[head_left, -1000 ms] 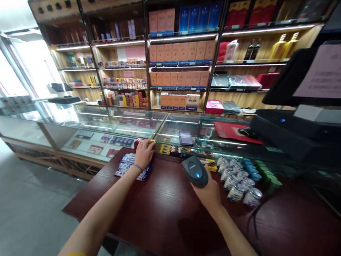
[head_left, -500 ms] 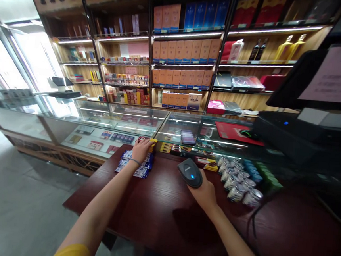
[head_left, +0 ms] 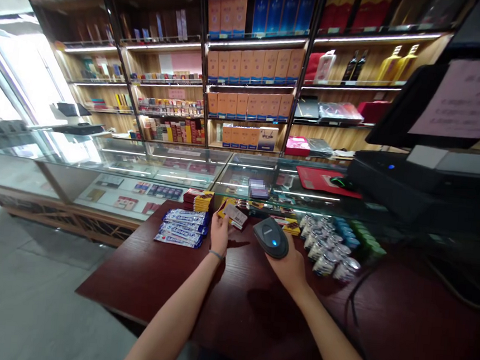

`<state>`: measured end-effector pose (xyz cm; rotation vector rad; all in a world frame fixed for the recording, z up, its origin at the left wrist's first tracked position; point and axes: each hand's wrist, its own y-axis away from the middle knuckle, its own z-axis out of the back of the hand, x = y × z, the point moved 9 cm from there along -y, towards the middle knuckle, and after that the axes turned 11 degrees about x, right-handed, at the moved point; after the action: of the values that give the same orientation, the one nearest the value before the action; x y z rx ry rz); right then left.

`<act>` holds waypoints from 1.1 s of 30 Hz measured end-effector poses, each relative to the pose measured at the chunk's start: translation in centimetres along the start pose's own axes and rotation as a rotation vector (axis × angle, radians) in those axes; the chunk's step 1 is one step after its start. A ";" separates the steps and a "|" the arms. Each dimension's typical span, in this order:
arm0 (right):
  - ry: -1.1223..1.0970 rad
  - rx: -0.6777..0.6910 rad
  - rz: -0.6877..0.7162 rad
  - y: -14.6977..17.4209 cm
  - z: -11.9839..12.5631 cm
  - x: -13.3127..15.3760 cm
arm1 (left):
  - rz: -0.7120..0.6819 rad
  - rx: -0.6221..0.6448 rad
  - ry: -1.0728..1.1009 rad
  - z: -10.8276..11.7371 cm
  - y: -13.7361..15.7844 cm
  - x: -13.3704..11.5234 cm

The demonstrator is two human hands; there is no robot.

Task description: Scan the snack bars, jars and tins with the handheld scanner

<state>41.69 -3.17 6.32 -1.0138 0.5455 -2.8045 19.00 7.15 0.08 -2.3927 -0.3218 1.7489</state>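
Note:
My left hand (head_left: 219,233) is closed on a flat red and yellow packet (head_left: 236,215), tilted so that a pale label with a barcode faces up. My right hand (head_left: 289,267) grips a black barcode scanner (head_left: 272,238) with a lit blue light; its head is just to the right of the packet, not touching it. Left of my left hand lies a pile of blue and white packets (head_left: 182,228). Behind that pile sits a stack of red and yellow packets (head_left: 198,200). More yellow and red packets (head_left: 287,225) lie behind the scanner.
Rows of cans (head_left: 327,260) stand on the brown table (head_left: 163,285), right of the scanner. A black cable (head_left: 351,302) runs near my right forearm. The glass display counter (head_left: 161,162) borders the table's far edge. At right is a monitor (head_left: 414,105).
My left hand has lifted a packet from the red and yellow stack and brought it rightward, turned label up, towards the scanner. My right hand has barely moved. The view has shifted slightly.

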 end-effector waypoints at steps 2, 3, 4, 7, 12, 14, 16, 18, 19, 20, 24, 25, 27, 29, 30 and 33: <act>0.029 0.061 -0.034 -0.2 -0.4 0.0 | 0.102 0.026 0.264 -0.4 0.5 2.2; 0.053 0.105 -0.049 -0.2 -0.9 0.0 | 0.127 0.039 0.348 -0.5 0.6 2.8; 0.082 0.151 -0.057 -0.3 -1.4 0.1 | 0.139 0.046 0.407 -0.5 0.7 3.1; 0.158 0.251 -0.040 -0.2 -2.7 0.3 | 0.151 0.030 0.490 0.1 0.5 3.5; 0.161 0.329 0.017 0.1 -3.7 1.0 | 0.175 -0.010 0.528 0.7 0.1 3.5; 0.215 0.367 0.013 0.2 -3.9 1.1 | 0.172 -0.009 0.539 0.6 0.2 3.4; 0.239 0.381 0.007 0.2 -3.9 1.2 | 0.172 -0.008 0.548 0.6 0.3 3.3; 0.198 0.371 0.002 0.2 -3.8 1.3 | 0.165 0.001 0.542 0.5 0.3 3.1; 0.169 0.361 0.001 0.2 -3.7 1.3 | 0.161 0.004 0.526 0.5 0.2 3.1; 0.142 0.346 0.001 0.2 -3.6 1.3 | 0.158 0.003 0.505 0.5 0.2 3.1; 0.106 0.287 -0.014 0.0 -2.9 1.1 | 0.158 0.000 0.468 0.7 0.1 3.2; 0.110 0.275 -0.025 -0.1 -2.6 1.0 | 0.154 0.008 0.465 0.7 0.1 3.2; 0.107 0.236 -0.049 -0.3 -1.8 0.5 | 0.142 0.026 0.423 0.7 0.1 3.0; 0.096 0.181 -0.072 -0.6 -0.8 0.0 | 0.126 0.042 0.343 0.7 0.1 2.7; 0.089 0.154 -0.085 -0.7 -0.2 -0.4 | 0.117 0.053 0.301 0.6 0.1 2.6; 0.049 0.089 -0.118 -1.2 1.3 -1.6 | 0.098 0.105 0.173 0.0 -0.1 2.1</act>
<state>43.78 -2.10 6.74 -0.9930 0.3740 -2.9337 19.59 7.79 -1.78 -2.4992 -0.0900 1.5395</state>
